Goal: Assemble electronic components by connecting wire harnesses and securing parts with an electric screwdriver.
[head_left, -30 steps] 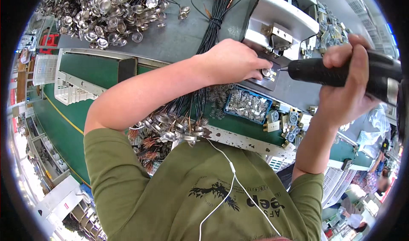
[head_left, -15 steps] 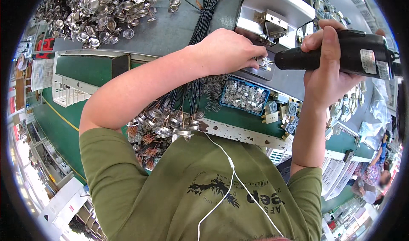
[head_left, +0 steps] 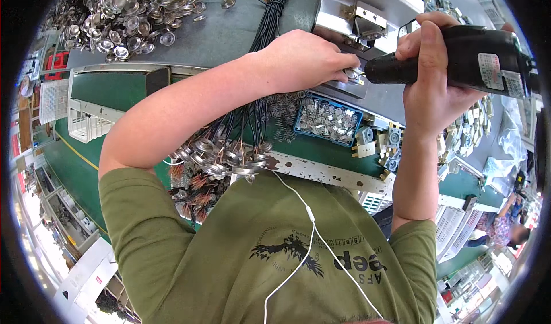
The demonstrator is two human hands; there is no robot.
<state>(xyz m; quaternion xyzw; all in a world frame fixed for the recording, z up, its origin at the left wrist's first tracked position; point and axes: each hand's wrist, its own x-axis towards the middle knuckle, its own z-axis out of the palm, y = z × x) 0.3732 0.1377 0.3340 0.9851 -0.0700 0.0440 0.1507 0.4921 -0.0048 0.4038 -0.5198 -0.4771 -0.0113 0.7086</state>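
Note:
My right hand [head_left: 433,66] is wrapped round a black electric screwdriver [head_left: 488,57], held nearly level with its nose toward the left. Just left of the nose, my left hand [head_left: 307,63] pinches a small silvery metal part [head_left: 353,74] on a metal block at the bench edge. The screwdriver's thin bit reaches to this part; whether a screw sits under it is too small to tell. Behind the hands stands a metal fixture [head_left: 369,23] in a bright, bent sheet-metal housing. Dark wires [head_left: 270,31] tied in a bundle run past my left wrist.
Round metal caps on wires [head_left: 126,23] lie heaped at the far left. A blue bin [head_left: 327,122] of small metal pieces sits nearer me, beside coiled springs [head_left: 284,114]. Switch-like parts [head_left: 393,137] lie to its right. More wired metal rings [head_left: 221,157] hang below my left forearm.
The whole view has shifted slightly. My right hand and the screwdriver have moved a little left and away from me; my left hand keeps its pinch on the part.

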